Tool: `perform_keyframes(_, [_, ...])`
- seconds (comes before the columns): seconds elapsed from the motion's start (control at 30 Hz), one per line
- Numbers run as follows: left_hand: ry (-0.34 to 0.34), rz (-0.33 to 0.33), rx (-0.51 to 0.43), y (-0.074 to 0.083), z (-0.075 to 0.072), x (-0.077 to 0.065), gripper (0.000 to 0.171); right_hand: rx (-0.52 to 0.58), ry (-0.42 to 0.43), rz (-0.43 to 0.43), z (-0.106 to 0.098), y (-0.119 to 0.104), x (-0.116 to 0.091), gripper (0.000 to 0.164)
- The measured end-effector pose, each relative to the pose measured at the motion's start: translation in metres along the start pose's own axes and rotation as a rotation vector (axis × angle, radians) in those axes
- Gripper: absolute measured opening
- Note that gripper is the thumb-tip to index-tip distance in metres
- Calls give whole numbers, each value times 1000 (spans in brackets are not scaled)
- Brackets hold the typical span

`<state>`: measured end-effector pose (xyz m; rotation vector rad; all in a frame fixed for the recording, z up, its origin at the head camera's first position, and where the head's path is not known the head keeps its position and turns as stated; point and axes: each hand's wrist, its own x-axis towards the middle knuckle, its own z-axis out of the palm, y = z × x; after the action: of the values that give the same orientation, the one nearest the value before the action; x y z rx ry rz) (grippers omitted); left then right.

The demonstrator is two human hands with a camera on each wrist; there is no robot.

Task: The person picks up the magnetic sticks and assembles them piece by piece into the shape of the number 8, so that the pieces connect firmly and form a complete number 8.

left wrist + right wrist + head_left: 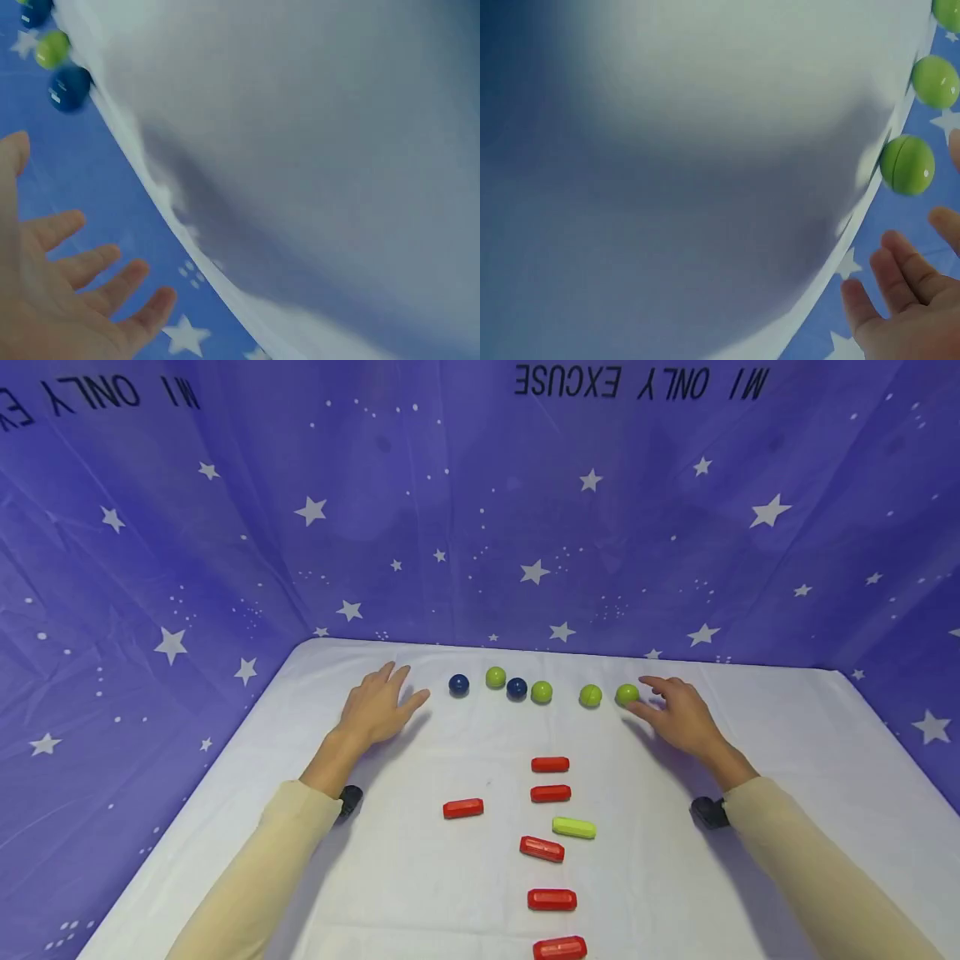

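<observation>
My left hand [374, 707] hovers over the far left of the white table with its fingers spread, left of a dark blue ball [459, 685]. In the left wrist view the left palm and fingers [112, 292] are relaxed and hold nothing. My right hand [678, 716] reaches in from the right, its thumb and fingers apart around the near side of the rightmost green ball [627, 695]. In the right wrist view that green ball [907, 165] shows a seam and sits apart from the fingertips.
Along the far edge stand more green balls [591, 696] and a second blue ball [517, 688]. Several red sticks [552, 900] form a column nearer me, with a yellow-green stick [573, 827] among them. Another red stick [462, 808] lies left. A purple star-printed cloth [480, 527] hangs behind.
</observation>
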<state>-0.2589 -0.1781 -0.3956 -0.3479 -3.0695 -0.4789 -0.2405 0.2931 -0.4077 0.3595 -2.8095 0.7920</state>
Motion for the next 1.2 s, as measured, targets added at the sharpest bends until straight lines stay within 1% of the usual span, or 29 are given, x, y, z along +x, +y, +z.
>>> perform_keyframes(0.07, [25, 36, -59, 10, -1, -1, 72, 20, -9, 8, 2, -3, 3, 55])
perform_keyframes(0.13, [29, 80, -112, 23, -2, -3, 67, 28, -18, 18, 3, -5, 5, 55])
perform_keyframes(0.2, [15, 129, -159, 36, -2, -5, 61, 32, -28, 27, 5, -6, 7, 55])
perform_keyframes(0.27, [-15, 182, -196, 51, 0, -7, 56, 34, -38, 39, 5, -6, 9, 55])
perform_keyframes(0.37, [-82, 264, -250, 72, 5, -10, 49, 43, -53, 57, 5, -6, 11, 56])
perform_keyframes(0.5, [-221, 345, -392, 96, 15, -13, 41, 57, -68, 72, 7, -4, 15, 55])
perform_keyframes(0.6, [-317, 378, -510, 110, 21, -14, 37, 64, -74, 76, 8, -3, 18, 53])
perform_keyframes(0.67, [-356, 381, -554, 117, 24, -12, 36, 64, -78, 79, 8, -2, 19, 50])
perform_keyframes(0.73, [-383, 370, -564, 121, 29, -10, 36, 64, -83, 77, 9, -2, 19, 48])
perform_keyframes(0.77, [-392, 364, -554, 123, 31, -10, 36, 63, -83, 76, 9, -2, 19, 45])
perform_keyframes(0.87, [-401, 355, -498, 127, 37, -8, 36, 65, -79, 67, 10, -4, 19, 40])
perform_keyframes(0.97, [-393, 355, -442, 128, 43, -9, 34, 71, -77, 68, 11, -6, 19, 36])
perform_keyframes(1.1, [-384, 345, -416, 130, 47, -10, 33, 65, -89, 94, 12, -8, 19, 37])
perform_keyframes(1.2, [-376, 351, -388, 133, 49, -9, 32, 53, -93, 111, 12, -8, 19, 37])
